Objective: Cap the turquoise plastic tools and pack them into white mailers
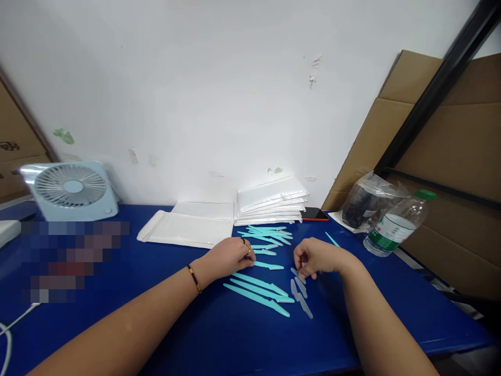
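Turquoise razors (pixel 256 300) spread on a blue table (pixel 219 344)

Two white packets (pixel 188 230) lie flat, probably set back for elbow room; the left hand (pixel 246 257) pinches one razor's end, seemingly to steady it; three more lie nearest the person, the far heap too overlapped to count; four clear caps (pixel 305 307) sit alongside, likely for reach; the right hand (pixel 305 266) narrows over one, its grip I cannot tell.

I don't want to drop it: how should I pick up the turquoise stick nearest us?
Probably pinch the nearest turquoise stick midway along its slim handle, coming down from the near side. It lies flat, a second turquoise stick runs close along its far side, and its right end widens like a blade.
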The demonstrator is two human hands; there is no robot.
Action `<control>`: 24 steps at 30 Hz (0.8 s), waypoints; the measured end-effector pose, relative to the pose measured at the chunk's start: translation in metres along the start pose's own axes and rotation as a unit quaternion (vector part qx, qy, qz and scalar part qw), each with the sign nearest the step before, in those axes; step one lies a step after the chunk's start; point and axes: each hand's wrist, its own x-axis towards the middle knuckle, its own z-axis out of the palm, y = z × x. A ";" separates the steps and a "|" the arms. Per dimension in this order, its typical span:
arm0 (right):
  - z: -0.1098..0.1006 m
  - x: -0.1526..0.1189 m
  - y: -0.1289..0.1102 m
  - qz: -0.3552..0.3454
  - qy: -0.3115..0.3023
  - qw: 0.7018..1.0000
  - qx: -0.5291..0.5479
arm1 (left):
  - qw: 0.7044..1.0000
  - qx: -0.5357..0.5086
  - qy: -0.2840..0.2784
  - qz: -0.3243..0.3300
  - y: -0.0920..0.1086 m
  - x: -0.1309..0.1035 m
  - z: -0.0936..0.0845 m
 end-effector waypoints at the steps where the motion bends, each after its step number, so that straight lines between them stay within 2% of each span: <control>1: 0.002 0.003 -0.001 -0.005 0.010 1.000 -0.002 | 1.000 0.005 0.005 -0.003 -0.002 0.001 0.001; 5: 0.007 0.015 -0.006 -0.059 0.074 0.995 -0.027 | 1.000 -0.001 0.023 -0.016 -0.006 0.002 0.005; 11: 0.015 0.026 -0.013 -0.130 0.124 0.982 -0.057 | 0.999 -0.006 0.037 -0.033 -0.005 0.003 0.007; 15: 0.014 0.027 -0.013 -0.129 0.158 0.975 -0.086 | 0.998 -0.009 0.043 -0.038 -0.007 0.003 0.007; 19: 0.010 0.025 -0.009 -0.118 0.157 0.976 -0.093 | 0.998 -0.013 0.041 -0.039 -0.008 0.002 0.006; 24: 0.019 0.035 -0.014 -0.163 0.178 0.967 -0.084 | 0.998 -0.008 0.042 -0.042 -0.008 0.005 0.007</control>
